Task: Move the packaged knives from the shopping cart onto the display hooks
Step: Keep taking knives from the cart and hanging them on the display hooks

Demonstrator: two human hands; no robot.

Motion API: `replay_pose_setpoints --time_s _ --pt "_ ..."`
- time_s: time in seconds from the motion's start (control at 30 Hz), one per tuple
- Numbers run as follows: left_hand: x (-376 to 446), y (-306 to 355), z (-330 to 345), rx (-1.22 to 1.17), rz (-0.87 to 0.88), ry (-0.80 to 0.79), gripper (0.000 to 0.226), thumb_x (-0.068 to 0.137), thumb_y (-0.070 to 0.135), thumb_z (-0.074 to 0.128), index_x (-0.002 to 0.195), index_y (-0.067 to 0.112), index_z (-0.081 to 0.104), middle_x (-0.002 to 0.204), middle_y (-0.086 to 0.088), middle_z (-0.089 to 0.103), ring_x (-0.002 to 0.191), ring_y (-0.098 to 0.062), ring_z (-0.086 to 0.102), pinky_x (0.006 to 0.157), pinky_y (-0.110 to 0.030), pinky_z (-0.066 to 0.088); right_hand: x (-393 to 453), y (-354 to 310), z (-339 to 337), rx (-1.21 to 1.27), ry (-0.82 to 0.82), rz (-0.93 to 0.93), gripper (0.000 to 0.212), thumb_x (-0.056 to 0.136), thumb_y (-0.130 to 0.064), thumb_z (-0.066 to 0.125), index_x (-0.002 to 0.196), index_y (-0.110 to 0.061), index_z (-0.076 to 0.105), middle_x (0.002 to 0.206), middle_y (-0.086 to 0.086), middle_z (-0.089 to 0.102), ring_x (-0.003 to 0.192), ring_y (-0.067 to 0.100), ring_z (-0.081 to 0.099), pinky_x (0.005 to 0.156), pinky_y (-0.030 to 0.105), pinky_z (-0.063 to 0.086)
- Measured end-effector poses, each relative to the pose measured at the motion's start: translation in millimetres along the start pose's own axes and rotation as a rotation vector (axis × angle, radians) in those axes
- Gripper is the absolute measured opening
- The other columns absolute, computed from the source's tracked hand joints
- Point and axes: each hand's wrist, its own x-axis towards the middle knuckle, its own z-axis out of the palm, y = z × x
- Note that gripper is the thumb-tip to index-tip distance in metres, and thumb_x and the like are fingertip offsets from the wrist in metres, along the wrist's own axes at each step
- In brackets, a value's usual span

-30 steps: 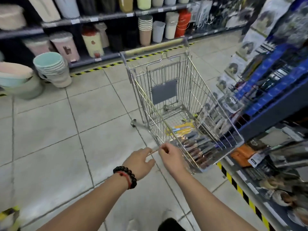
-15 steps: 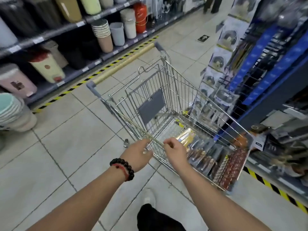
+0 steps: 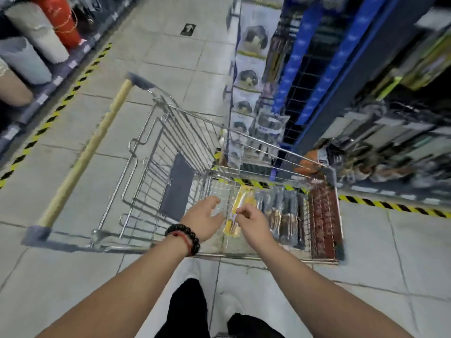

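Observation:
A wire shopping cart [image 3: 156,152] stands in front of me, its wooden handle bar at the left. Several packaged knives [image 3: 283,213] lie side by side on its floor, with one yellow package [image 3: 240,203] leftmost. My left hand [image 3: 202,219], with a bead bracelet at the wrist, hovers inside the cart with fingers spread and holds nothing. My right hand [image 3: 253,220] hangs just over the yellow package with loosely curled fingers, and no grip shows. The blue display rack with hooks [image 3: 314,76] rises at the right, blurred.
Shelves of bins and buckets [image 3: 31,52] line the left side behind yellow-black floor tape. Lower shelves at the right [image 3: 390,147] hold packaged goods. Hanging product cards [image 3: 249,76] are beside the cart's far end. Tiled aisle floor lies beyond.
My view has swung right and down over the cart. Both hands have left the cart's near rim and reached inside, above the packages.

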Motion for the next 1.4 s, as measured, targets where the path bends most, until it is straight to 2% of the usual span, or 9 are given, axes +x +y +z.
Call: replay_pose_setpoints --time_s 0.2,0.4,0.57,0.67,0.83,0.93,1.07,1.23,1.4 --pt "94.1 -30.8 -10.1 0.015 -0.055 -0.242 0.043 0.094 0.03 0.051 0.135 0.02 0.047 0.136 -0.002 0.053 0.121 -0.021 0.053 0.098 -0.025 0.038 47.4 17.5 24.4 0.096 0.164 0.215 0.017 0.088 -0.004 0.057 0.079 -0.018 0.059 0.071 -0.004 0.058 0.068 0.018 0.054 0.064 0.027 0.04" --pt "179.0 -60.9 31.6 0.0 -0.139 -0.356 0.044 0.092 0.028 0.05 0.135 0.016 0.047 0.128 -0.006 0.058 0.107 -0.026 0.059 0.089 -0.029 0.047 113.2 66.7 36.9 0.05 0.213 0.433 0.02 0.09 -0.013 0.055 0.107 -0.015 0.066 0.091 -0.003 0.06 0.084 0.02 0.058 0.068 0.022 0.04" --pt "233.7 -102.3 88.6 -0.069 -0.242 -0.37 0.044 0.096 0.031 0.047 0.138 0.02 0.043 0.092 0.008 0.058 0.055 -0.01 0.052 0.05 -0.021 0.046 183.1 125.1 53.1 -0.172 0.112 0.582 0.043 0.093 -0.019 0.052 0.136 -0.012 0.051 0.117 0.011 0.063 0.099 0.027 0.062 0.083 0.032 0.049" --pt "260.4 -131.2 131.2 -0.079 -0.276 -0.401 0.053 0.097 0.029 0.045 0.147 0.022 0.032 0.133 -0.004 0.055 0.065 -0.005 0.056 0.05 -0.014 0.042 221.1 170.5 71.4 -0.404 -0.007 0.593 0.059 0.095 -0.033 0.048 0.147 -0.012 0.031 0.149 0.014 0.038 0.131 0.032 0.043 0.107 0.039 0.038" --pt "291.1 -159.6 174.1 -0.113 -0.305 -0.43 0.056 0.095 0.026 0.049 0.148 0.024 0.03 0.146 -0.001 0.043 0.118 -0.02 0.053 0.099 -0.028 0.043 249.0 228.4 121.5 -0.791 -0.165 0.574 0.077 0.096 -0.055 0.023 0.154 -0.016 -0.007 0.161 0.006 -0.016 0.148 0.031 -0.015 0.12 0.053 0.0" --pt "311.2 -173.1 186.7 -0.123 -0.349 -0.405 0.037 0.093 0.029 0.051 0.129 0.029 0.048 0.126 -0.001 0.06 0.105 -0.024 0.061 0.093 -0.033 0.049 241.3 237.0 145.1 -0.765 -0.238 0.547 0.079 0.094 -0.049 0.036 0.153 -0.027 -0.011 0.16 0.002 -0.021 0.149 0.025 -0.013 0.119 0.051 0.0" --pt "326.8 -185.0 207.4 -0.054 -0.343 -0.339 0.014 0.087 0.028 0.052 0.1 0.027 0.055 0.101 -0.005 0.066 0.089 -0.027 0.063 0.083 -0.04 0.053 236.0 242.8 128.1 -0.707 -0.209 0.454 0.067 0.095 -0.038 0.041 0.153 -0.032 0.007 0.163 0.003 -0.005 0.148 0.029 0.018 0.115 0.045 0.028" --pt "331.9 -177.9 221.3 0.17 -0.336 -0.286 0.036 0.085 0.033 0.058 0.117 0.022 0.045 0.115 -0.012 0.049 0.103 -0.034 0.053 0.087 -0.035 0.044 239.3 242.0 99.6 -0.717 0.012 0.402 0.059 0.093 -0.028 0.044 0.147 -0.021 0.021 0.148 0.006 0.021 0.128 0.029 0.045 0.1 0.042 0.045" --pt "327.1 -185.0 227.6 0.356 -0.206 -0.263 0.054 0.086 0.037 0.062 0.128 0.025 0.03 0.117 -0.007 0.047 0.109 -0.031 0.048 0.078 -0.039 0.045 257.8 236.1 105.8 -0.773 0.052 0.502 0.074 0.096 -0.037 0.04 0.154 -0.017 -0.001 0.161 0.013 0.003 0.145 0.034 0.015 0.115 0.048 0.023"
